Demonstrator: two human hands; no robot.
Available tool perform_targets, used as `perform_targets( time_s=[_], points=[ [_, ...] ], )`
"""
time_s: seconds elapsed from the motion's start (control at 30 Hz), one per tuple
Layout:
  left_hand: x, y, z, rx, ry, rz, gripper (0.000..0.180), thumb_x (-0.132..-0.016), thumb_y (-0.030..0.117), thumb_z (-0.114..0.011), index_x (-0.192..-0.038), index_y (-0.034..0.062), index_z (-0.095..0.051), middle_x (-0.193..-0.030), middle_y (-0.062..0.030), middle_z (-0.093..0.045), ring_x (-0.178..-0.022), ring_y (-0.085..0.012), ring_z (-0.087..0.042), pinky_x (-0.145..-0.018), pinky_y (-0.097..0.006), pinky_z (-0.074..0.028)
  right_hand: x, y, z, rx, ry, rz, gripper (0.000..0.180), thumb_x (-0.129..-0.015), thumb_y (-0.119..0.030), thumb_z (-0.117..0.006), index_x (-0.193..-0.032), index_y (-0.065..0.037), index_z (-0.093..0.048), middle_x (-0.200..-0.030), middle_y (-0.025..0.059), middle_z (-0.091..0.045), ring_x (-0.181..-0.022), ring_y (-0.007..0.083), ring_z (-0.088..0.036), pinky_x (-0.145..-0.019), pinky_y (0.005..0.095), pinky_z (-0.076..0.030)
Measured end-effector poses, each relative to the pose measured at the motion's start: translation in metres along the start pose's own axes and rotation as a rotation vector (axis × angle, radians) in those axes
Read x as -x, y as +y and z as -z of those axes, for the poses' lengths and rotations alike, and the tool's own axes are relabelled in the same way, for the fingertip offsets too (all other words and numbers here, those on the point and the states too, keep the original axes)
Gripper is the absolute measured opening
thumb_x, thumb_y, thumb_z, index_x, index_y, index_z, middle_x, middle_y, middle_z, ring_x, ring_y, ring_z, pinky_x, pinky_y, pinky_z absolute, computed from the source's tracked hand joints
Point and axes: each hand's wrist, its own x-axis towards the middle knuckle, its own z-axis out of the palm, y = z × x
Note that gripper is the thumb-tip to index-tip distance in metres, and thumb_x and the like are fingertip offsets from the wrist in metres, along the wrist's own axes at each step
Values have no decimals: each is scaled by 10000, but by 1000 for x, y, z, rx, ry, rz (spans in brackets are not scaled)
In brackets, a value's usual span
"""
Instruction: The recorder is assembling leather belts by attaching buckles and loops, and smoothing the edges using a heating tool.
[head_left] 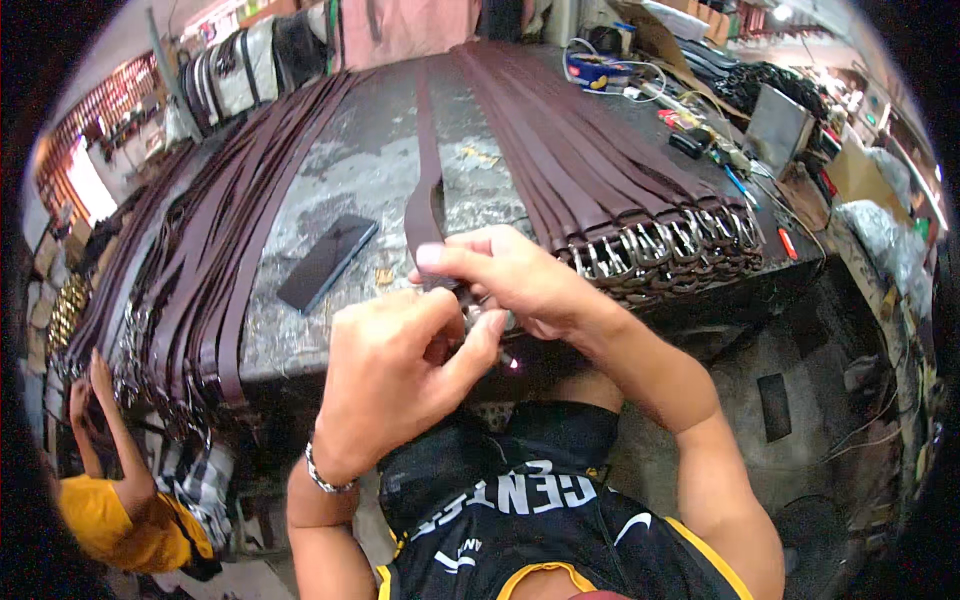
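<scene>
Brown belt (425, 190) pinched at its near end by both hands, at table edge.
Left hand (395, 375) and right hand (510, 275) close on the buckle end; phone (327, 262) at 9 o'clock, finished belts (600, 170) at 2 o'clock.

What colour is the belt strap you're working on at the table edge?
Dark brown; the belt strap shows best in the head view, running up the table from both hands.
</scene>
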Motion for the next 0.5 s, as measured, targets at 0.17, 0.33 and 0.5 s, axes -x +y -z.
perform_targets(
  time_s=[0.17, 0.33, 0.5],
  points=[
    [1, 2, -6, 193, 374, 216, 351, -1024, 149, -594, -724, -24, -651, -544, -4, -503, -506, -71, -451, -491, -287, -347, 14, -5, 26, -253, 39, 191, 285, -1004, -187, -559, -1195, 21, -598, -896, 158, -730, -639, 160, -676, -598, 285, -557],
    [-58, -49, -13, 343, 7, 452, 743, -1084, 526, -347, -645, 3, -641, -500, 41, -413, -461, -66, -336, -464, -265, -229, 33, -25, 38, -196, 71, 245, 236, -1022, -181, -522, -1164, 4, -561, -829, 170, -714, -592, 180, -676, -554, 279, -551],
    [-150, -97, -87, 1021, -152, 846, 563, -1049, 533, -409, -937, 25, -624, -644, -44, -597, -463, -147, -523, -473, -294, -418, 79, -55, 50, -74, 35, 286, 237, -1018, -153, -535, -1183, 16, -555, -818, 168, -710, -577, 181, -671, -535, 277, -547]
  ],
)
